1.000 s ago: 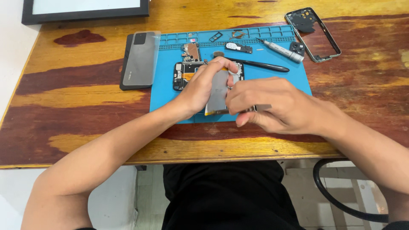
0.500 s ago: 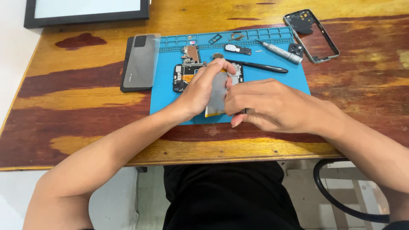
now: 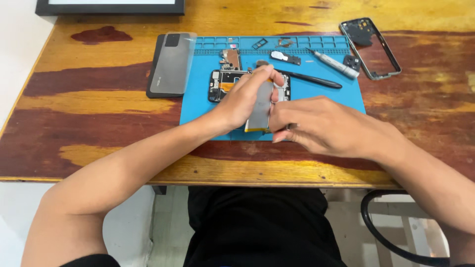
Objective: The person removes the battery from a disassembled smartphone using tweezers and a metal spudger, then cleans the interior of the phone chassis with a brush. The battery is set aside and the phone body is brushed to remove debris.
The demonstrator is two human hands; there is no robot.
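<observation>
**Battery held between both hands over the opened phone**

Since a second ago your hands have barely moved: the flat grey battery stays between them, tilted over the opened phone body on the blue repair mat. Your left hand is closed on the battery's left edge, with the fingertips curled over its top end. Your right hand pinches the lower right edge, and a thin metal tool tip shows beside its fingers. That the battery sits no flatter and no higher than before suggests, as a judgement, that the work at this edge is slow and not yet finished.

On the mat's far side lie a black spudger, a white-and-grey pen-shaped tool, and small loose parts in the tray slots along the back edge. All are near your fingertips, so a forward reach has little room. The grey back cover rests just off the mat's left edge on the tabletop, and the bare phone frame lies well apart at the far right. The battery's lower end is close to the mat's near edge. The wood to the left of your left forearm is bare, which gives the widest room for moving.
</observation>
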